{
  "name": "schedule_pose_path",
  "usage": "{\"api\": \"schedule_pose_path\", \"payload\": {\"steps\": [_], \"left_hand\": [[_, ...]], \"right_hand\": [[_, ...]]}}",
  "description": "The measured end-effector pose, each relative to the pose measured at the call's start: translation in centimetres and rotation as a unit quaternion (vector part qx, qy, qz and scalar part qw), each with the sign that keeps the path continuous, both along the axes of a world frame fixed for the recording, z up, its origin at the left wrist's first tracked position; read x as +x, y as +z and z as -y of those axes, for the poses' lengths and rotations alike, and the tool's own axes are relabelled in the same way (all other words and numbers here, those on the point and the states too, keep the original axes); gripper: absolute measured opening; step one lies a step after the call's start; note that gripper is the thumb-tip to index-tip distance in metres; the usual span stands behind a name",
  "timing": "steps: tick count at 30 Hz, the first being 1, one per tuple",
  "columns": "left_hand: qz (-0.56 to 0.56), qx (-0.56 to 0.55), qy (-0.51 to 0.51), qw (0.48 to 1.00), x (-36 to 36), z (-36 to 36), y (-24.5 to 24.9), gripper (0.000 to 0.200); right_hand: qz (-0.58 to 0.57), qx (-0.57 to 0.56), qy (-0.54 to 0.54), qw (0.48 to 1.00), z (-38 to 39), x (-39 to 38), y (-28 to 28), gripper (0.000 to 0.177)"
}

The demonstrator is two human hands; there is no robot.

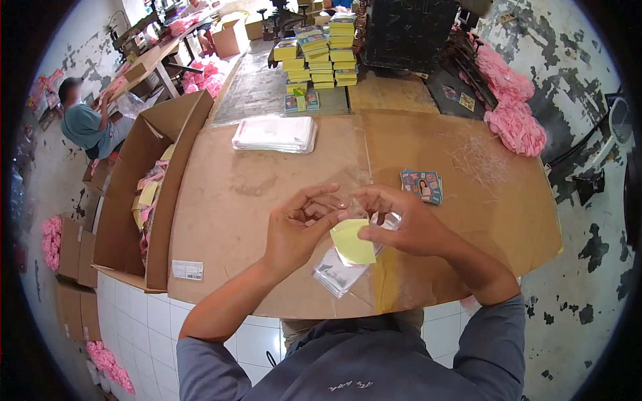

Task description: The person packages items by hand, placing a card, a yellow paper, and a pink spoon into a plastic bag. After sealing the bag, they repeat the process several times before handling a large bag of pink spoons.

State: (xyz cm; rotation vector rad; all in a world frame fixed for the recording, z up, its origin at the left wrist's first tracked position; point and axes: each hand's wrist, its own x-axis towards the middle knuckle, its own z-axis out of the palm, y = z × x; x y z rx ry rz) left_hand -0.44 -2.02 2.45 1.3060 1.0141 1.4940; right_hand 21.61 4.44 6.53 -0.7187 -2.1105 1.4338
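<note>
A pale yellow card is in my right hand, whose thumb presses on its face. My left hand is closed at the card's upper left, thumb and fingers pinching what looks like a clear plastic bag; its outline is hard to see. Below the card, several clear plastic sleeves lie on the cardboard-covered table. To the right of my right hand rests a small pile of printed picture cards. Farther back is a thick stack of clear sleeves.
A long cardboard box with pink and yellow pieces stands at the left. Yellow-edged card stacks rise at the back. Loose strands and pink bundles are at the right. Another person sits far left.
</note>
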Motion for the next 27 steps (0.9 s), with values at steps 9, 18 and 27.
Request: {"api": "schedule_pose_path", "payload": {"steps": [9,18,27], "left_hand": [[0.069,-0.087,-0.050,0.993,-0.6,-0.7,0.5,0.034],[0.014,-0.123,-0.049,0.991,-0.4,-0.7,-0.5,0.021],[-0.035,-0.115,-0.052,0.991,-0.8,-1.0,-1.0,0.026]], "right_hand": [[-0.047,-0.108,0.006,0.993,-1.7,0.3,-2.0,0.029],[-0.061,-0.121,-0.059,0.989,-2.0,0.8,-2.8,0.022],[-0.074,-0.118,-0.079,0.987,-3.2,1.3,-4.0,0.015]]}}
